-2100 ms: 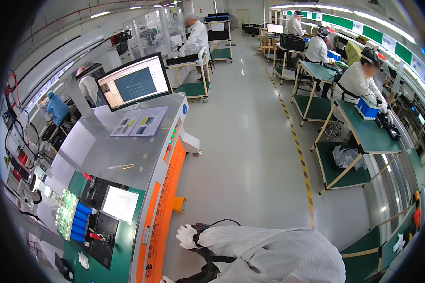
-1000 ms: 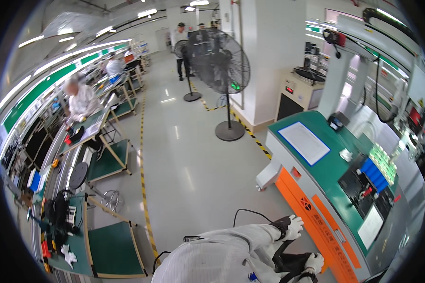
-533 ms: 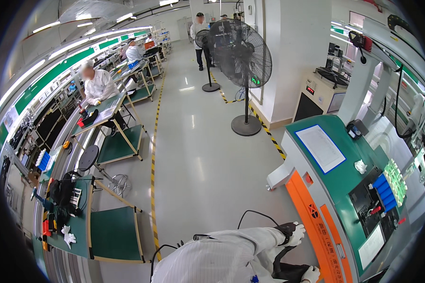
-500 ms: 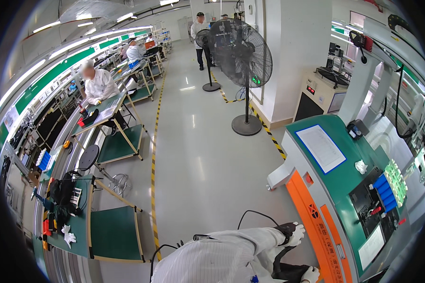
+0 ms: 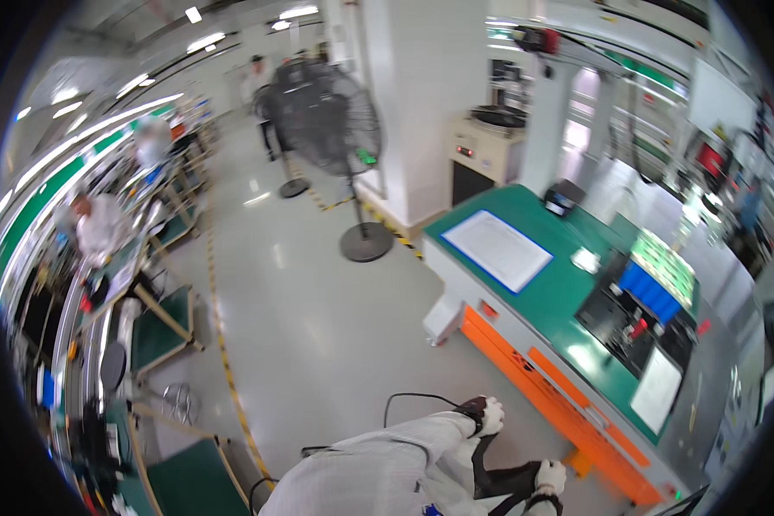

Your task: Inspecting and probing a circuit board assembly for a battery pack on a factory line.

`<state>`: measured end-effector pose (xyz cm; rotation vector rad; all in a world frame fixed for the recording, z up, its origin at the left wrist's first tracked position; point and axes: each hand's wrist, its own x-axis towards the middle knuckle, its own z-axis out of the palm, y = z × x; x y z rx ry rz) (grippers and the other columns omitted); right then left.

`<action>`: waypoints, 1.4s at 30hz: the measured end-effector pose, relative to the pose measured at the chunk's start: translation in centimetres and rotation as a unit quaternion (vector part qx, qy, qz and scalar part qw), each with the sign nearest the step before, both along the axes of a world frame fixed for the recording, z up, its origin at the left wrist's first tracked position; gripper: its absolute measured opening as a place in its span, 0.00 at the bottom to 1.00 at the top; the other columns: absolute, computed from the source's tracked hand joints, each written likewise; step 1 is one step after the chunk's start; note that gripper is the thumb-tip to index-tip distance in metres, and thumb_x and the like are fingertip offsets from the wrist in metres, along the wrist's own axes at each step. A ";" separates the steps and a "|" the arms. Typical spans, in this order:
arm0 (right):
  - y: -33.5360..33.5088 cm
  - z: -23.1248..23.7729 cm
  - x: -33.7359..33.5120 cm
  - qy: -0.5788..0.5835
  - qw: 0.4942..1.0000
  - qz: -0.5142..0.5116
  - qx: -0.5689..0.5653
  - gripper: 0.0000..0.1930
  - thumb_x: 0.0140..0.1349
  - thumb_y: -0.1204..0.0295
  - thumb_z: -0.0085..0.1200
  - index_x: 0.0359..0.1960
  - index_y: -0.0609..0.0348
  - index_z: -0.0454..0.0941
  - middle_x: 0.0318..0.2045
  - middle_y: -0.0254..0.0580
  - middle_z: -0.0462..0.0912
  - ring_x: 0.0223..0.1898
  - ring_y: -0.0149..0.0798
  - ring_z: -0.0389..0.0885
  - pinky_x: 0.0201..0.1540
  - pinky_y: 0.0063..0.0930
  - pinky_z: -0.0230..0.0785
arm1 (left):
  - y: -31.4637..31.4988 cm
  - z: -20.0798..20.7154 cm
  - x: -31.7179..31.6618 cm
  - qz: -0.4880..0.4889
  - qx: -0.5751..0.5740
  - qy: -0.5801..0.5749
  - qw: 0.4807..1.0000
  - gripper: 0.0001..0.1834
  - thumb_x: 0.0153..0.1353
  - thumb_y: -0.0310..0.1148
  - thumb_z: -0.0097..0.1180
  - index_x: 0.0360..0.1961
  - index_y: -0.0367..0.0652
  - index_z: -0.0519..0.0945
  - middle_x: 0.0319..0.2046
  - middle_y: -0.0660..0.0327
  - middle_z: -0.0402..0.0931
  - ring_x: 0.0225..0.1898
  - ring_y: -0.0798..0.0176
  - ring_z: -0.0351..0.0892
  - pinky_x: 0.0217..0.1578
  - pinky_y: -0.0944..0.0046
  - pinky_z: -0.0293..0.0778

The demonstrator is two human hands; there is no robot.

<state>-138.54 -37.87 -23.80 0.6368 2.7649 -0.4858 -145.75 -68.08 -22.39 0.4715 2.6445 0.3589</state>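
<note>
Looking down, you see your two white-gloved hands low in view: your left hand (image 5: 489, 416) sits on the top of a dark chair (image 5: 499, 475), and your right hand (image 5: 549, 476) rests on its other side, just beside the orange front of the worktop (image 5: 525, 284); whether either grip is closed around the chair cannot be told. Past your hands, on the green worktop, lie a white sheet (image 5: 497, 249), a blue tray (image 5: 650, 289) and a green board (image 5: 662, 265). Farther off on the grey floor (image 5: 318, 301) stands a big black fan (image 5: 325, 120).
</note>
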 end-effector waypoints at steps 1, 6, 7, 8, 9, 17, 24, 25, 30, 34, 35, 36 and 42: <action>-0.3 0.6 0.1 -0.004 1.000 0.005 0.010 0.22 0.62 0.50 0.53 0.50 0.46 0.86 0.54 0.46 0.83 0.55 0.53 0.81 0.56 0.49 0.75 | -0.1 -0.1 0.0 -0.017 -0.007 0.007 1.000 0.22 0.64 0.50 0.49 0.51 0.55 0.86 0.55 0.61 0.79 0.63 0.56 0.71 0.62 0.46 0.66; -1.3 3.4 -0.1 -0.010 0.999 -0.009 0.032 0.21 0.62 0.50 0.51 0.48 0.44 0.88 0.52 0.42 0.86 0.58 0.49 0.81 0.59 0.50 0.73 | -0.3 -0.1 0.1 -0.004 -0.004 0.048 0.999 0.23 0.62 0.53 0.50 0.51 0.59 0.87 0.55 0.63 0.80 0.63 0.56 0.72 0.63 0.44 0.66; -1.4 3.7 0.0 0.002 1.000 -0.006 0.031 0.22 0.62 0.50 0.51 0.50 0.44 0.87 0.53 0.41 0.85 0.58 0.48 0.80 0.59 0.49 0.73 | -0.2 0.2 0.1 -0.004 -0.005 0.051 0.999 0.23 0.63 0.53 0.49 0.51 0.59 0.87 0.55 0.63 0.80 0.63 0.56 0.71 0.64 0.45 0.66; -1.5 4.0 0.1 0.004 0.999 0.002 0.035 0.22 0.62 0.50 0.51 0.51 0.43 0.86 0.54 0.40 0.84 0.58 0.48 0.80 0.59 0.48 0.72 | 0.0 0.5 0.1 -0.001 -0.021 0.037 0.999 0.23 0.64 0.53 0.49 0.51 0.59 0.87 0.55 0.63 0.80 0.64 0.57 0.70 0.64 0.45 0.65; -1.6 4.1 0.3 0.018 0.999 0.001 0.046 0.21 0.62 0.50 0.51 0.51 0.43 0.86 0.54 0.39 0.84 0.57 0.48 0.81 0.59 0.48 0.73 | 0.2 0.9 0.0 -0.015 -0.021 0.041 0.999 0.22 0.65 0.53 0.48 0.51 0.60 0.87 0.55 0.63 0.79 0.64 0.57 0.70 0.65 0.46 0.64; -1.3 3.7 1.3 0.111 0.992 -0.021 0.055 0.17 0.58 0.54 0.54 0.39 0.46 0.90 0.43 0.41 0.88 0.49 0.50 0.84 0.54 0.48 0.76 | 1.0 3.2 0.1 -0.072 -0.073 0.020 0.995 0.20 0.66 0.50 0.46 0.43 0.57 0.89 0.54 0.63 0.80 0.63 0.55 0.71 0.62 0.47 0.67; 0.1 1.0 0.7 0.019 0.997 -0.037 0.058 0.17 0.62 0.52 0.55 0.46 0.44 0.86 0.50 0.45 0.85 0.53 0.51 0.83 0.54 0.50 0.76 | 0.9 1.8 0.7 0.000 -0.024 0.031 0.999 0.19 0.67 0.48 0.49 0.45 0.54 0.88 0.55 0.60 0.79 0.63 0.55 0.71 0.63 0.49 0.64; 0.2 0.7 0.6 0.011 0.998 -0.038 0.054 0.18 0.62 0.52 0.54 0.46 0.44 0.86 0.50 0.45 0.85 0.53 0.51 0.83 0.54 0.50 0.76 | 0.8 1.5 0.7 -0.005 -0.030 0.035 0.999 0.19 0.67 0.49 0.49 0.45 0.54 0.88 0.54 0.60 0.79 0.62 0.55 0.71 0.63 0.50 0.64; 0.1 0.0 0.4 0.010 0.998 -0.036 0.050 0.18 0.62 0.51 0.54 0.46 0.43 0.86 0.50 0.45 0.84 0.53 0.51 0.83 0.54 0.49 0.77 | 0.4 0.3 0.3 0.000 -0.026 0.029 0.999 0.19 0.67 0.49 0.48 0.45 0.55 0.88 0.53 0.61 0.79 0.62 0.55 0.71 0.62 0.50 0.64; 0.1 0.1 0.4 0.013 0.999 -0.031 0.036 0.18 0.62 0.51 0.54 0.46 0.44 0.87 0.50 0.45 0.84 0.53 0.52 0.83 0.54 0.50 0.77 | 0.4 0.1 0.0 0.008 -0.014 0.028 0.999 0.19 0.67 0.49 0.48 0.45 0.55 0.88 0.52 0.62 0.80 0.60 0.56 0.72 0.61 0.50 0.65; 0.3 0.1 0.4 0.014 0.999 -0.033 0.032 0.18 0.62 0.51 0.55 0.46 0.44 0.87 0.49 0.45 0.85 0.53 0.52 0.83 0.54 0.50 0.76 | 0.4 0.0 0.0 0.007 -0.012 0.021 1.000 0.19 0.67 0.49 0.48 0.45 0.55 0.88 0.52 0.61 0.80 0.60 0.56 0.73 0.61 0.50 0.65; 0.3 0.1 0.4 0.015 0.999 -0.036 0.026 0.18 0.62 0.51 0.55 0.46 0.44 0.87 0.49 0.45 0.85 0.53 0.52 0.83 0.54 0.50 0.76 | 0.4 -0.1 0.0 0.008 -0.014 0.021 1.000 0.19 0.67 0.49 0.48 0.45 0.55 0.88 0.52 0.61 0.80 0.60 0.56 0.73 0.61 0.50 0.65; 0.5 -0.5 0.0 0.002 0.999 -0.025 0.035 0.18 0.62 0.52 0.54 0.45 0.46 0.86 0.48 0.47 0.85 0.51 0.54 0.84 0.53 0.50 0.77 | 0.6 -2.2 -0.9 -0.018 -0.035 0.024 0.999 0.22 0.64 0.52 0.51 0.44 0.51 0.89 0.51 0.59 0.81 0.59 0.54 0.74 0.60 0.51 0.69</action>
